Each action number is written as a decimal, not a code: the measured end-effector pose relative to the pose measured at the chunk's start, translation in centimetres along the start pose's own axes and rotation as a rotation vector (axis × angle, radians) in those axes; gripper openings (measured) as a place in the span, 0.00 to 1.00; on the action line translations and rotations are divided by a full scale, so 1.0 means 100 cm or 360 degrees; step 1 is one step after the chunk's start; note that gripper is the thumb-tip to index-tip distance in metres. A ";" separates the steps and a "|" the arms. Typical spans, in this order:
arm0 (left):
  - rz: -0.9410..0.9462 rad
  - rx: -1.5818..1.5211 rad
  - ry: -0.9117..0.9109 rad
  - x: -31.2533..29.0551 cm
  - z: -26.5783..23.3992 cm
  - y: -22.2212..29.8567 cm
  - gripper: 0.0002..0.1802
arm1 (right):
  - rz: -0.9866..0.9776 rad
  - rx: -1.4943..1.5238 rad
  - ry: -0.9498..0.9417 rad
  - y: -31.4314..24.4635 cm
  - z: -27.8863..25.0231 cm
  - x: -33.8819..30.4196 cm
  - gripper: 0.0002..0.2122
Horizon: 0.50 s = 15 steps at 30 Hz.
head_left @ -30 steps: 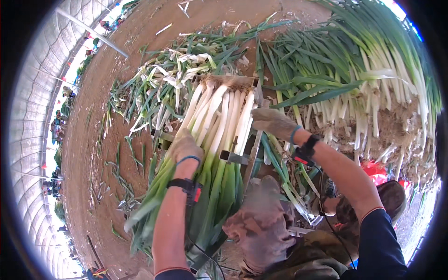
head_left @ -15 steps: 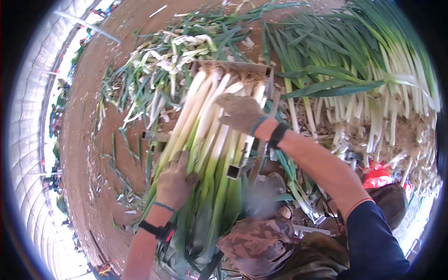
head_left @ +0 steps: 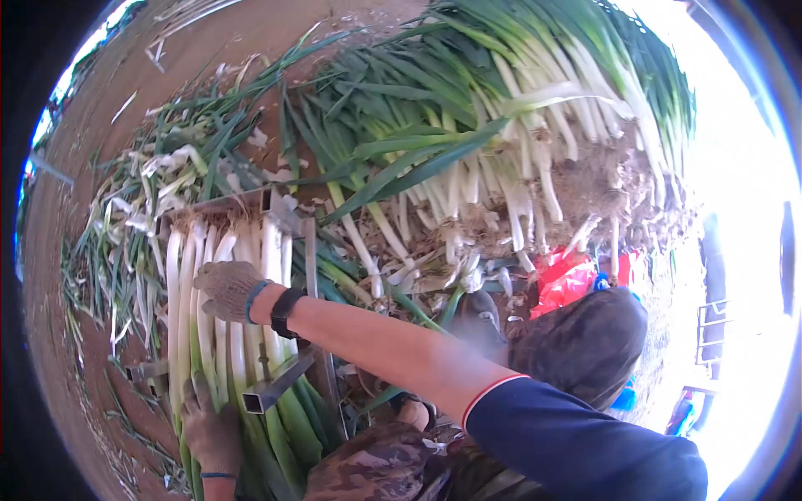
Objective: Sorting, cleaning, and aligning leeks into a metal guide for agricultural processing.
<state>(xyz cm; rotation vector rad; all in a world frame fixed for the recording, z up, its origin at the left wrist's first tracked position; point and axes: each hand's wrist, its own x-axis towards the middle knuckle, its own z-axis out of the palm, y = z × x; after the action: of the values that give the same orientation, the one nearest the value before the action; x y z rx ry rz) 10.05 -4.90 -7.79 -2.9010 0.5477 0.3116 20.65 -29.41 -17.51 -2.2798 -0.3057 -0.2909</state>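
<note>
A bundle of long green onions (head_left: 227, 342) lies in a metal frame (head_left: 266, 387), with roots against the far plate and green leaves toward me. My left hand (head_left: 213, 430), in a knit glove, rests flat on the stalks where white turns green, its fingers stretched and slightly apart. Across the white shafts lies my right hand (head_left: 230, 292), also gloved. Its fingers bend down over the stalks, and the fingertips are partly hidden. One pale stalk end shows just beyond that hand, short of the root plate.
A large heap of green onions (head_left: 468, 108) with soily roots lies at far right. Stripped leaves (head_left: 142, 217) litter the ground left of the frame. Red plastic (head_left: 561, 282) lies by my dark-clad knee (head_left: 581, 346). A metal bar (head_left: 313, 267) runs along the frame's right side.
The view has swung right, so the bundle and both hands appear farther left and lower. Both hands stay on the stalks; the right has shifted slightly left across them.
</note>
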 end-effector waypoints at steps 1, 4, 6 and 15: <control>0.0009 -0.0018 0.0019 0.000 0.002 -0.001 0.46 | -0.0006 0.0041 0.0086 0.000 -0.008 -0.007 0.12; -0.0008 -0.0027 0.0068 -0.007 0.001 -0.007 0.46 | 0.0021 -0.0042 0.0095 0.015 -0.055 -0.062 0.08; 0.0015 0.0008 0.0090 -0.008 -0.001 -0.006 0.47 | 0.0055 -0.0145 0.0096 0.047 -0.091 -0.113 0.06; 0.0110 -0.0009 0.0130 -0.004 0.002 -0.007 0.47 | 0.1143 -0.1000 -0.0014 0.256 -0.204 -0.247 0.17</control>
<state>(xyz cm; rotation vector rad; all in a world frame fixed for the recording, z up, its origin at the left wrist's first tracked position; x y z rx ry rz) 9.91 -4.08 -7.84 -2.9156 0.6620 0.2045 2.99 -64.47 -29.40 -2.8130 0.6920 0.0099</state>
